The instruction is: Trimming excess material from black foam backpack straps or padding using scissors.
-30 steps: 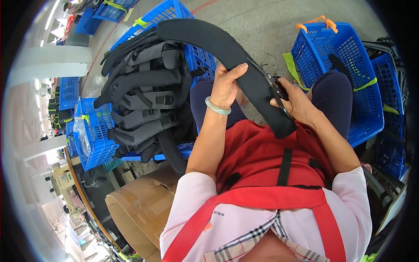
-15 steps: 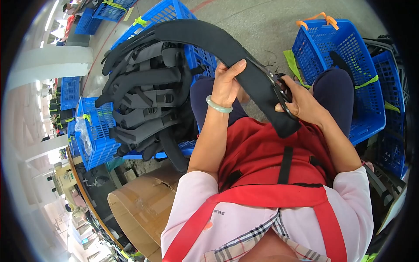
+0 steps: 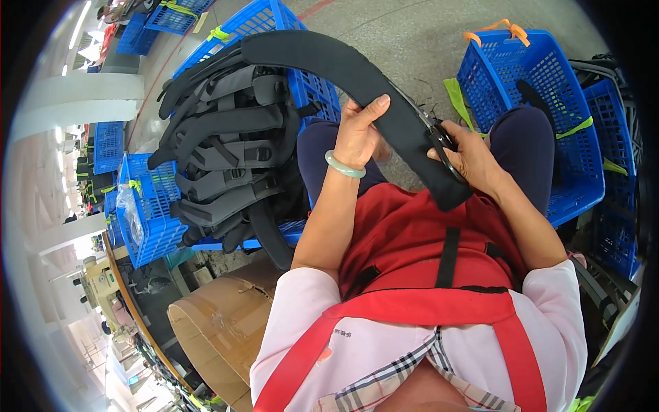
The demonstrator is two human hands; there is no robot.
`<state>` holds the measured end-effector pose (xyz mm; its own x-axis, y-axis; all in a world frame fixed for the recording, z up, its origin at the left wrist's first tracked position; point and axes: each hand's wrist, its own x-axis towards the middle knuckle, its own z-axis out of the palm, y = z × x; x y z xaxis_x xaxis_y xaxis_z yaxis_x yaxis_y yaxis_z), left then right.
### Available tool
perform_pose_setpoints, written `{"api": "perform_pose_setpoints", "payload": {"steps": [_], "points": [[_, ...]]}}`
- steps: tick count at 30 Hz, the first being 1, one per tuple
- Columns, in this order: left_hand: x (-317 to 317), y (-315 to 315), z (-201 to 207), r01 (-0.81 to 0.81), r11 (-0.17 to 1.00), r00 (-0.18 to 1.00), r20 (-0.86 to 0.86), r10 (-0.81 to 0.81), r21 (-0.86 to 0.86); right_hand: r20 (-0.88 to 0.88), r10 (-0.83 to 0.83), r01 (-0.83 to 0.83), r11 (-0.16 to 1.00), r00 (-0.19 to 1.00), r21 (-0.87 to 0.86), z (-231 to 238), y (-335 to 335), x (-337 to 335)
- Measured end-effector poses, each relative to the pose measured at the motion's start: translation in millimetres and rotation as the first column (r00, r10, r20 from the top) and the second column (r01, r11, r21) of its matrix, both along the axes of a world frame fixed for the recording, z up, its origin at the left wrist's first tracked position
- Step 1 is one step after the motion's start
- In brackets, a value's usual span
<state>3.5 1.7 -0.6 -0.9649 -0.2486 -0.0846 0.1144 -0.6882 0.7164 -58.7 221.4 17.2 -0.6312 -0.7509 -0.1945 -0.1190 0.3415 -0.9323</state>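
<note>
Scissors [image 3: 437, 133] shifted slightly (right hand [image 3: 476, 161]).

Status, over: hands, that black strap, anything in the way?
Left hand gripping black strap. Right hand holding scissors at strap's edge. Piled straps at left, apart from scissors.

Brown cardboard box [image 3: 223, 319] at lower left, blue crate [image 3: 155, 240] with clear plastic [image 3: 130, 213] beyond it, pale column [image 3: 82, 97].

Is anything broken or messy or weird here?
Yes, a little. The cardboard box looks ragged near its upper right edge, as if torn. The padded straps are heaped untidily, and one strap droops over the rim of the blue crate. I see no damage on the black strap being held.
</note>
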Motion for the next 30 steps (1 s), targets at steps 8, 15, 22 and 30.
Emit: {"api": "perform_pose_setpoints", "payload": {"steps": [8, 15, 22, 30], "points": [[2.0, -16.0, 13.7, -0.045, 0.995, 0.998, -0.042, 0.042, -0.09, -0.119, 0.074, -0.065, 0.995, 0.99, 0.075, 15.3, 2.7, -6.0], [-0.2, -2.2, 14.2, -0.084, 0.994, 0.996, 0.006, 0.084, -0.064, 0.017, 0.043, -0.043, 0.999, 0.999, -0.024, -4.1, -1.3, -3.6], [1.5, 1.1, 9.8, -0.046, 0.992, 0.999, -0.03, 0.043, -0.12, -0.06, 0.011, -0.01, 1.0, 0.998, 0.016, -0.3, -3.4, -5.0], [1.2, 5.6, 8.8, -0.059, 0.996, 0.998, -0.02, 0.058, -0.063, -0.038, 0.008, -0.007, 1.0, 0.999, 0.005, 1.1, -6.6, -5.3]]}}
